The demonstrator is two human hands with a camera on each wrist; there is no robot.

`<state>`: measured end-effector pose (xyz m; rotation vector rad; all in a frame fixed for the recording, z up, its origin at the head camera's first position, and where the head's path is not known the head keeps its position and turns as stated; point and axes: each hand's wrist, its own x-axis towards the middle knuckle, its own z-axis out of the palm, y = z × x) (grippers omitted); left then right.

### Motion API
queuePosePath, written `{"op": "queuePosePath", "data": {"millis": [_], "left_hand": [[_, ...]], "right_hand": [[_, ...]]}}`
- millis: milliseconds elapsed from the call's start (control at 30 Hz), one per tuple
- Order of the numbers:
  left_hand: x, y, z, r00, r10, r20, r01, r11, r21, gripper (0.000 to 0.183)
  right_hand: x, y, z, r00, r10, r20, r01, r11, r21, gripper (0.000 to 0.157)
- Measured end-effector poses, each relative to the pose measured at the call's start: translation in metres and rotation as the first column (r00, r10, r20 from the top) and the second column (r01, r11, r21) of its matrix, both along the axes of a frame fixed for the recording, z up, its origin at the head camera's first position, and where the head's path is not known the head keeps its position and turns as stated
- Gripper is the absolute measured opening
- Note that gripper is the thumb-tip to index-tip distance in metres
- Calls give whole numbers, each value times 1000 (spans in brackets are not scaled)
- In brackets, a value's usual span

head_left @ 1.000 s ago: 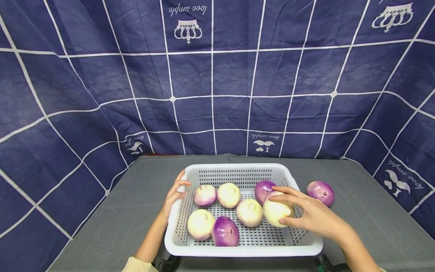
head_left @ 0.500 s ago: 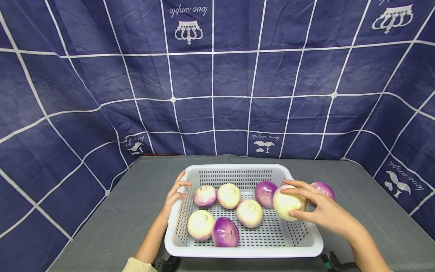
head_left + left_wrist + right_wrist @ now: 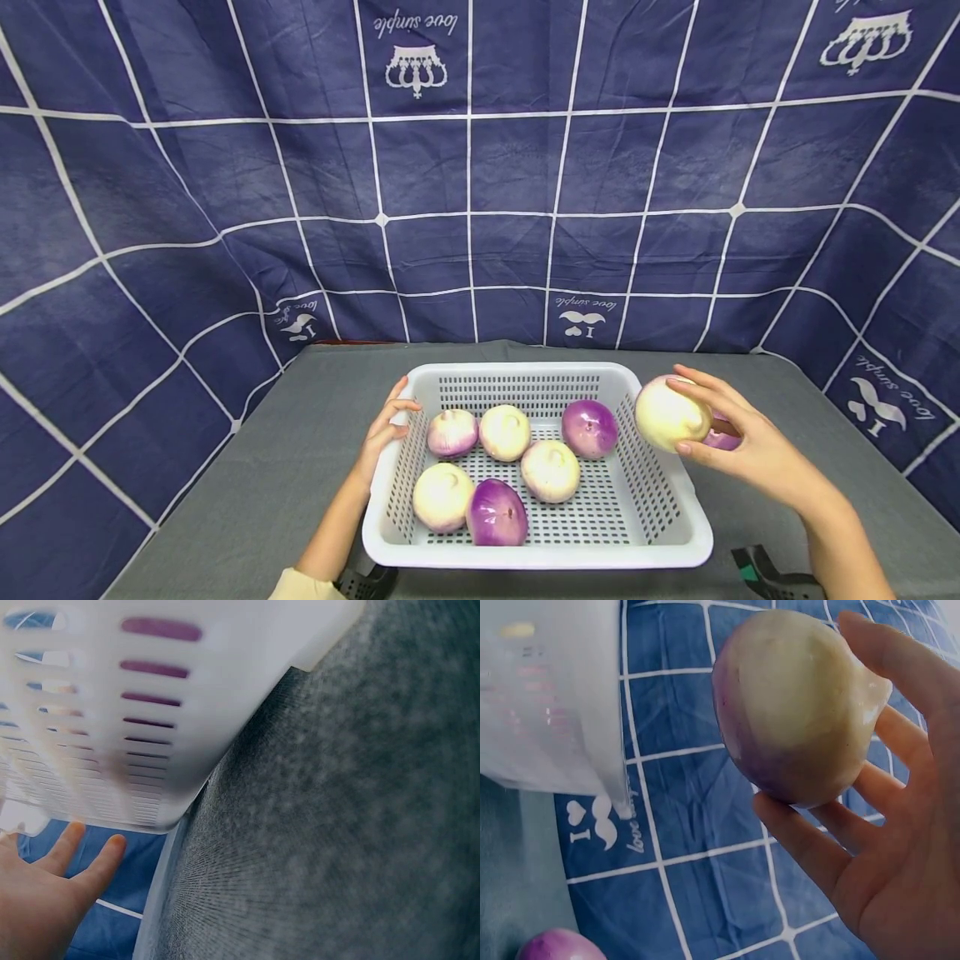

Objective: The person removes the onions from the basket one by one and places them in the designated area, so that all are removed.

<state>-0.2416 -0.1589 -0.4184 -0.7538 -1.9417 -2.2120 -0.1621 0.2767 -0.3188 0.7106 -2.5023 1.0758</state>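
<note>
A pale yellow onion with a purple flush [image 3: 673, 414] is pinched between the thumb and fingers of my right hand [image 3: 750, 446], held up over the right rim of the white basket [image 3: 540, 557]. The right wrist view shows this onion [image 3: 799, 712] against the fingertips, raised beside the basket wall. My left hand [image 3: 381, 433] rests at the basket's left rim, its fingertips over the edge. In the left wrist view, the left hand's fingers [image 3: 97, 870] are extended next to the slotted wall. Inside the basket sit several onions, some pale [image 3: 551, 471], some purple [image 3: 498, 512].
Another purple onion [image 3: 722, 432] lies on the grey cloth right of the basket, partly hidden by my right hand. The grey cloth [image 3: 247, 500] covers the table. A blue curtain with white lines [image 3: 510, 183] stands behind and at both sides.
My right hand has lifted the pale onion from the basket's right part and carried it right and up, over the rim. The left hand and the basket have not visibly moved.
</note>
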Motion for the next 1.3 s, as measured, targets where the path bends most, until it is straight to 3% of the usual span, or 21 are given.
{"op": "queuePosePath", "data": {"millis": [300,600,867,1133,1300], "left_hand": [[-2,-1,-3,1000,13,11,-12,1000,-14,40],[-4,-2,-4,1000,8,-19,-8,1000,-20,40],[-3,-1,-4,1000,28,-5,-28,999,-29,39],[-5,-1,-5,999,40,-25,-41,998,-42,40],[-5,-1,-5,999,33,-17,-33,999,-34,40]], "right_hand": [[-8,17,-3,991,-134,-3,134,991,-1,71],[-20,36,-15,965,-257,-59,248,961,-126,62],[-30,52,-28,863,-505,15,502,854,-138,62],[-40,67,-44,754,-645,123,656,737,-161,63],[-44,78,-60,710,-682,174,704,686,-186,62]]}}
